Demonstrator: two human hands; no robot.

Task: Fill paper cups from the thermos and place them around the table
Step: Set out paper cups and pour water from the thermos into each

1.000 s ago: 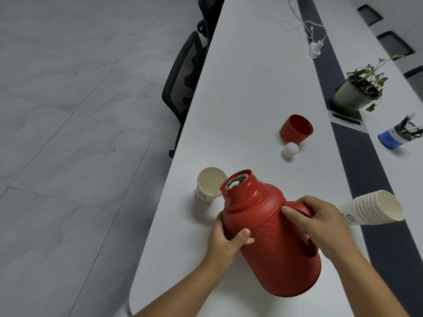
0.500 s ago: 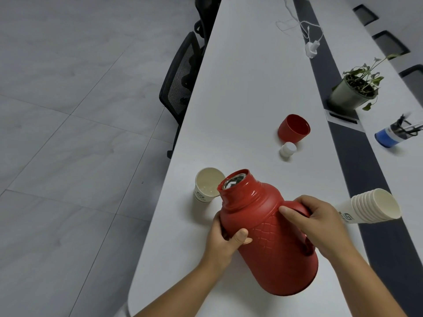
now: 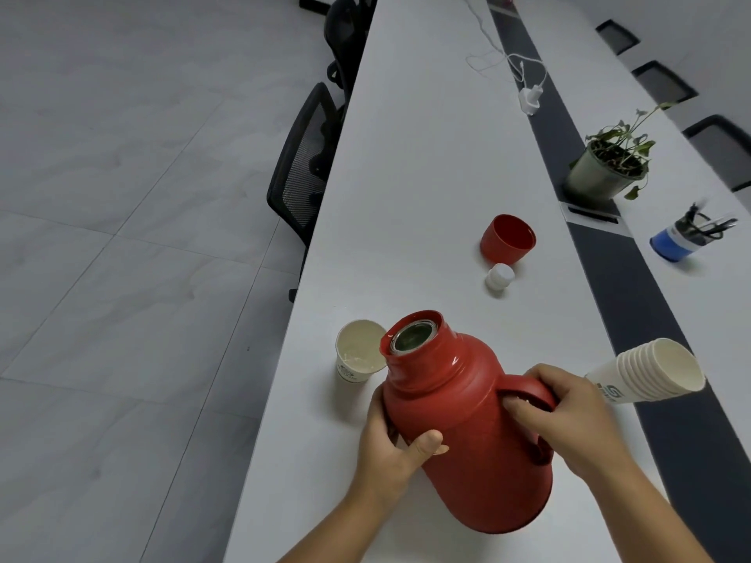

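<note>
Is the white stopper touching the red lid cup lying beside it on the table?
Apart. The head view shows a thin strip of bare table between the white stopper and the red lid cup, which lies on its side just beyond it.

The thermos [image 3: 467,432] looks like glossy red plastic, smooth at the neck and shoulder, with a shiny metallic or mirrored liner inside its mouth. The paper cup [image 3: 357,357] is matt off-white paper, and the stack of cups [image 3: 646,377] has the same dull paper look. The red cap [image 3: 508,238] is smooth plastic with a soft sheen; the stopper [image 3: 500,277] is white plastic. The bench [image 3: 426,156] is smooth, matt white, with a dark matt strip [image 3: 601,253]. The chair back [image 3: 302,164] is black mesh. The floor [image 3: 122,197] is smooth grey tile.
</note>
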